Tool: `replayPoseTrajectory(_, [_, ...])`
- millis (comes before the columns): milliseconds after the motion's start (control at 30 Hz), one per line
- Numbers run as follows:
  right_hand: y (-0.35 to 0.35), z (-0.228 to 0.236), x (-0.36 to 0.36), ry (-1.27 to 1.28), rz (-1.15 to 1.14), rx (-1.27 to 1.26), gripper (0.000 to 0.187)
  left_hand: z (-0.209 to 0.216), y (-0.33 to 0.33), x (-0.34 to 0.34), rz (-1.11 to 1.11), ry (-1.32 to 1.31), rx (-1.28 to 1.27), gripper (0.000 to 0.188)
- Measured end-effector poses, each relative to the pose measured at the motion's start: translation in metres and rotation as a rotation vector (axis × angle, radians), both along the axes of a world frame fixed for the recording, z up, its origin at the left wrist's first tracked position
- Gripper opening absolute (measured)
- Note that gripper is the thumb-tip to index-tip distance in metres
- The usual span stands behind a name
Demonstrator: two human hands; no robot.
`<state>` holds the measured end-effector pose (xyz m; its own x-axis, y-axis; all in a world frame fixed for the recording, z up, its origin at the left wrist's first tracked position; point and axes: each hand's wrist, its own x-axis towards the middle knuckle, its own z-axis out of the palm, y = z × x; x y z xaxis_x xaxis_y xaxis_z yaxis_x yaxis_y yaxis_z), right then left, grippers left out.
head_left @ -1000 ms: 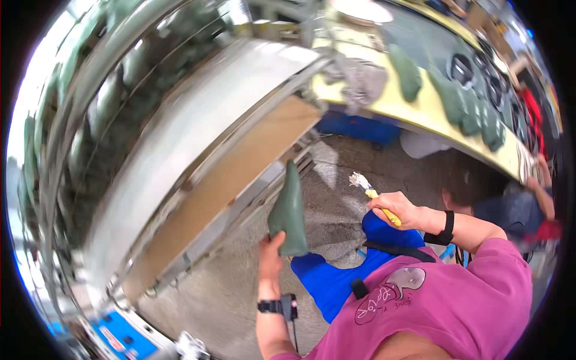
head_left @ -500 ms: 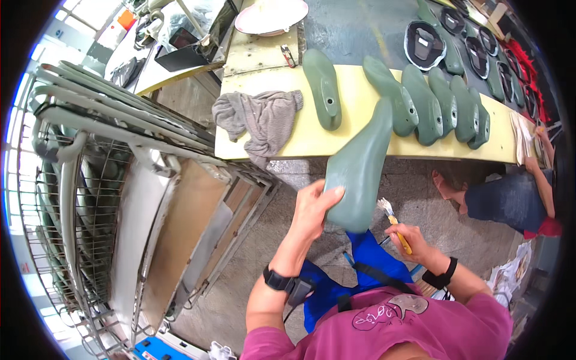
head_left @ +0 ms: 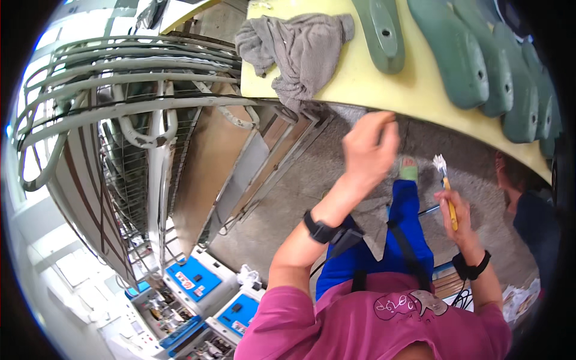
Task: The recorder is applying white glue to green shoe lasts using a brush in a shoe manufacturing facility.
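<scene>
The right hand is gripping one brush, its fingers wrapping around a slim yellow handle while pale, splayed bristles are pointing up toward the counter, well apart from it. The left hand is hovering just beside the counter's edge, its fingers curling in a blur; nothing is showing in them, but whether they are fully closed one cannot tell. Smooth, hard-looking, foot-shaped green forms are lying on the pale yellow top, at least six of them, the nearer ends rounding off and five showing a small dark hole; the upper edge is cutting some off, and those at the right are overlapping and sinking into the dark rim. One crumpled, soft grey cloth is drooping over the counter's near edge. At the left, a rack of bent, chipped metal tubing is standing beside a flat tan board, its wire shelves partly hiding dark contents. Two blue-topped machines are sitting below, while a co-worker's leg is showing only partly at the right.
</scene>
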<state>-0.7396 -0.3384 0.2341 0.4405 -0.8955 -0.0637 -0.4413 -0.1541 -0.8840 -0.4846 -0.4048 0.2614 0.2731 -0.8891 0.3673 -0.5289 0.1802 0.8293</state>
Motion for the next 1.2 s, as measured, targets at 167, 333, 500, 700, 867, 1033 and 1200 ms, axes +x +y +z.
replayPoseTrajectory(167, [0.002, -0.046, 0.049, -0.073, 0.014, 0.024, 0.009, -0.1, 0.108, 0.134, 0.331, 0.167, 0.465, 0.01])
replayPoseTrajectory(333, [0.02, -0.102, 0.153, -0.282, 0.156, 0.1, 0.009, -0.182, 0.171, 0.313, 0.368, 0.022, 0.383, 0.012])
replayPoseTrajectory(500, [0.048, -0.144, 0.225, -0.411, 0.296, 0.097, 0.02, -0.219, 0.153, 0.45, 0.156, -0.809, 0.062, 0.031])
replayPoseTrajectory(700, [0.067, -0.182, 0.244, -0.366, 0.263, 0.226, 0.015, -0.234, 0.07, 0.428, 0.342, -0.701, 0.329, 0.066])
replayPoseTrajectory(867, [0.065, -0.2, 0.245, -0.305, 0.143, 0.226, 0.013, -0.22, 0.051, 0.473, 0.576, -1.364, 0.346, 0.067])
replayPoseTrajectory(1033, [0.06, -0.209, 0.241, -0.217, 0.119, 0.318, 0.008, -0.195, 0.017, 0.465, 0.359, -1.358, 0.816, 0.057])
replayPoseTrajectory(1200, [0.059, -0.184, 0.247, -0.283, 0.106, 0.233, 0.008, -0.206, 0.027, 0.479, 0.323, -1.437, 0.735, 0.051])
